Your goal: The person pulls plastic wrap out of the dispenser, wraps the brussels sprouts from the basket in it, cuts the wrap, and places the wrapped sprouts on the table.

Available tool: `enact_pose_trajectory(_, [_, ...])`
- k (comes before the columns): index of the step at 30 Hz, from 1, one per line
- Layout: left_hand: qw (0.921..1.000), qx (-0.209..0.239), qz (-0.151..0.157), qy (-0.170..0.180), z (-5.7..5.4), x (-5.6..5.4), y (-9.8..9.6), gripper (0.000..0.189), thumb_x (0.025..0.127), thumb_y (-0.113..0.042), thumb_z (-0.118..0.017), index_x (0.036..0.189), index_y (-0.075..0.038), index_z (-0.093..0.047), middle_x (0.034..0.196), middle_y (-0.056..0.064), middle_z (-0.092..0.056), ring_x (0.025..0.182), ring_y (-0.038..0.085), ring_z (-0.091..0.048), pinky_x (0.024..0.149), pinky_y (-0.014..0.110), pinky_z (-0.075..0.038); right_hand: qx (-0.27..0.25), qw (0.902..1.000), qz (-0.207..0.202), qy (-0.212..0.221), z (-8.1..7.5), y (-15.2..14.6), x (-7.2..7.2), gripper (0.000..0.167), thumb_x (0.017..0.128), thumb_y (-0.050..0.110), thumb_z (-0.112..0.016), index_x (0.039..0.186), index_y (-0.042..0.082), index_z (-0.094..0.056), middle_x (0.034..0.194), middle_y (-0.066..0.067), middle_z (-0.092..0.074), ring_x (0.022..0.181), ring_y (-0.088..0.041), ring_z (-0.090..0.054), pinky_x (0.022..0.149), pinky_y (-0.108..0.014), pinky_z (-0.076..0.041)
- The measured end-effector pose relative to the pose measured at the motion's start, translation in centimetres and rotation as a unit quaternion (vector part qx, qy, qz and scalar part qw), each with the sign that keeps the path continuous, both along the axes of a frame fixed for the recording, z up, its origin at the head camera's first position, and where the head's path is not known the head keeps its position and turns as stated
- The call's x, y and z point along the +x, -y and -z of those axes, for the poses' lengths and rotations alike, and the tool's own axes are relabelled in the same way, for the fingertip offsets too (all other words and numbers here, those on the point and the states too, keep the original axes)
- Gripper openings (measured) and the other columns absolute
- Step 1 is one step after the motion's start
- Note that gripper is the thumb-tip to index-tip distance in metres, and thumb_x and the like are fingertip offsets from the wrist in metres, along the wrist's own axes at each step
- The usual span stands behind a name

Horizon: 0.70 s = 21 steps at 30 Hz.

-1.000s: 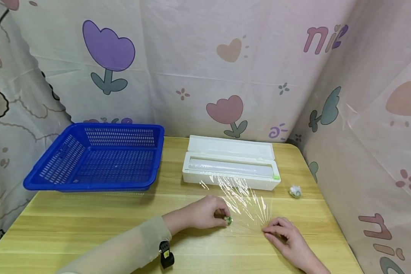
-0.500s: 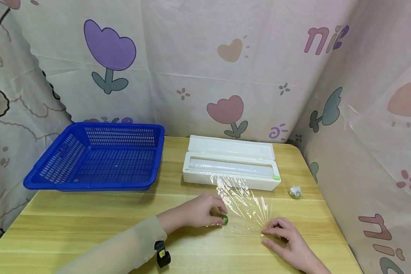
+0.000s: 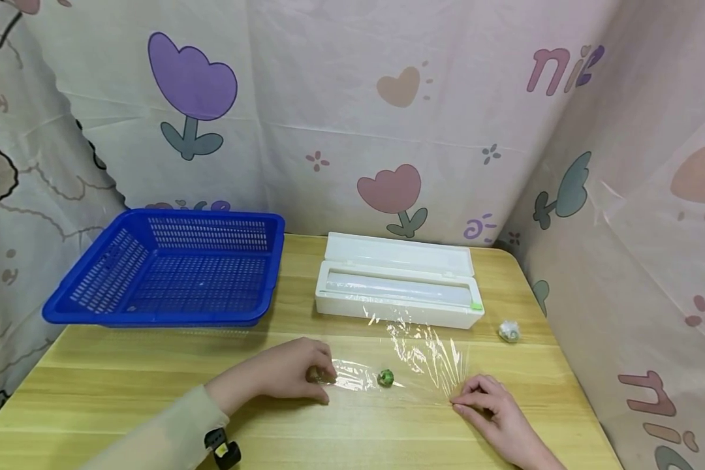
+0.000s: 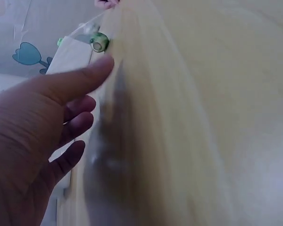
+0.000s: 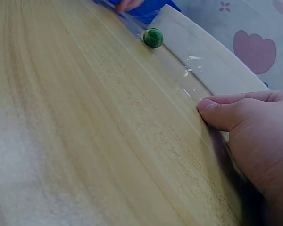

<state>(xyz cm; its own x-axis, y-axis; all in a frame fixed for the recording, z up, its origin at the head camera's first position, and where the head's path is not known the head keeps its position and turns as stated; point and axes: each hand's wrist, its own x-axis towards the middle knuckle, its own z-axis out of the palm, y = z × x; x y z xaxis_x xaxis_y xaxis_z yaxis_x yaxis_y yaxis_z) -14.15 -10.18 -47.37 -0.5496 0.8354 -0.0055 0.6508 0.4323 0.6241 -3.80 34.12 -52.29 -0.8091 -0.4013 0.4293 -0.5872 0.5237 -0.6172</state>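
Note:
A sheet of clear plastic wrap [image 3: 414, 349] runs from the roll in the white dispenser box [image 3: 396, 313] across the table. On it sits a small green Brussels sprout [image 3: 386, 378], its pale cut stem end facing the left wrist camera. My right hand [image 3: 493, 414] pinches the near right corner of the wrap between thumb and fingertips, gathering it into creases. At the sheet's left end is my left hand [image 4: 42, 117], thumb apart from loosely bent fingers and nothing seen between them. Whether it touches the film is unclear.
A blue plastic basket [image 3: 270, 294] stands at the back left of the wooden table [image 3: 305, 437]. To the right of the box lies a small ball bundled in wrap [image 3: 509, 331]. The box lid [image 3: 399, 253] is raised against the printed curtain [image 3: 311, 98].
My left hand has let go of the Brussels sprout and moved left, leaving it on the wrap. The right hand keeps its pinch in nearly the same place.

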Motion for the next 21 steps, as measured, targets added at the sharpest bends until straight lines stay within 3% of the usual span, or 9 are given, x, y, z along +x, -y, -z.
enact_pose_trajectory(5, [0.9998,0.007,0.005,-0.019,0.3,0.3,1.0,0.008,0.097,-0.025,-0.080,0.104,-0.022,-0.082,0.097,-0.019,-0.062,0.086,-0.004,-0.058,0.080,0.019,-0.053,0.002,1.0000,0.006,-0.003,0.1,-0.1,-0.1,0.042,0.081,-0.014,-0.082,0.104,0.021,-0.081,0.104,0.004,-0.066,0.092,-0.014,-0.056,0.075,-0.021,-0.043])
enact_pose_trajectory(11, [0.9988,0.019,0.007,-0.044,0.5,0.6,1.4,0.008,0.103,-0.019,-0.073,0.101,-0.024,-0.080,0.098,-0.020,-0.063,0.091,-0.005,-0.059,0.085,0.020,-0.054,0.013,0.9997,0.020,-0.005,-0.3,0.1,0.0,0.043,0.083,-0.012,-0.082,0.105,0.025,-0.079,0.106,0.007,-0.066,0.092,-0.012,-0.055,0.075,-0.020,-0.042])
enact_pose_trajectory(21, [0.9984,0.052,-0.023,-0.004,0.9,1.0,1.7,0.010,0.109,-0.022,-0.063,0.101,-0.026,-0.068,0.094,-0.018,-0.065,0.087,-0.001,-0.060,0.082,0.026,-0.054,0.053,0.9978,0.036,0.016,-0.9,0.3,-0.1,0.037,0.094,-0.004,-0.075,0.107,0.030,-0.071,0.106,0.018,-0.067,0.099,-0.004,-0.060,0.088,-0.023,-0.038])
